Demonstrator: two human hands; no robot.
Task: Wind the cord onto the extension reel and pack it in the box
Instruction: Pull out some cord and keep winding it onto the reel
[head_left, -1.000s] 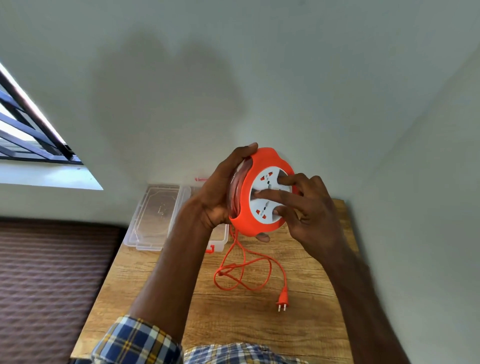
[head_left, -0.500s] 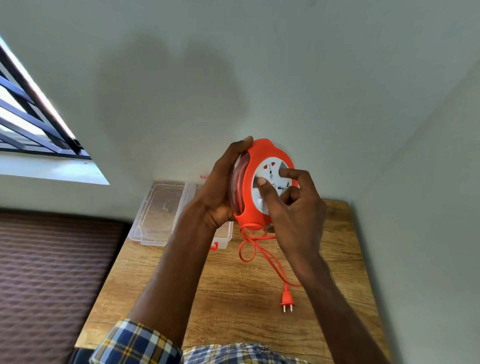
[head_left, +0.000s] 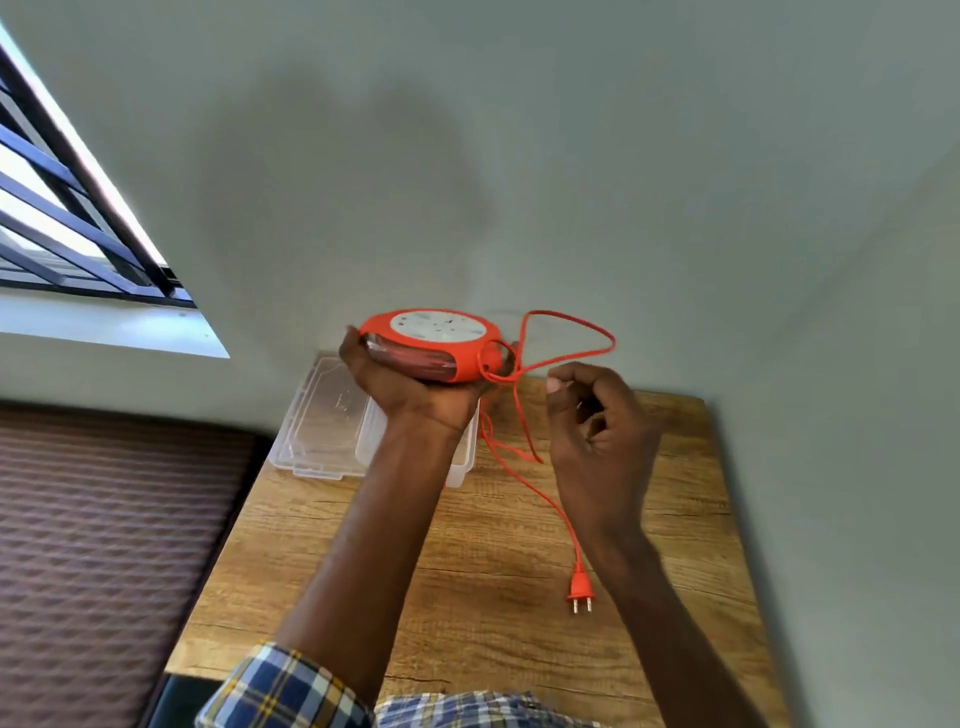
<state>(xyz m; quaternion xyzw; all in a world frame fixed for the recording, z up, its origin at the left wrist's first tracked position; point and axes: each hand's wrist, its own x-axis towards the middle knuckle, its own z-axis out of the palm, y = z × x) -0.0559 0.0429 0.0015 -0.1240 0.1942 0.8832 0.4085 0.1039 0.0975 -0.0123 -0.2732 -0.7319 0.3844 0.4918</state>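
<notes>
The round orange extension reel (head_left: 431, 348) with a white socket face lies flat, held up. Its orange cord (head_left: 524, 467) loops loose, plug (head_left: 580, 592) on the table. The clear plastic box (head_left: 363, 431) stands open behind.

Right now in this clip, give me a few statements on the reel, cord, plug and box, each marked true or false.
1. The left hand holds the extension reel from below, socket face up. True.
2. The plug is pushed into one of the reel's sockets. False: it lies on the wooden table.
3. The cord is wound fully onto the reel. False: loops still hang loose.
4. The clear plastic box stands on the table beyond the left forearm. True.
5. The right hand grips the reel. False: it is off the reel, fingers curled by the cord.
</notes>
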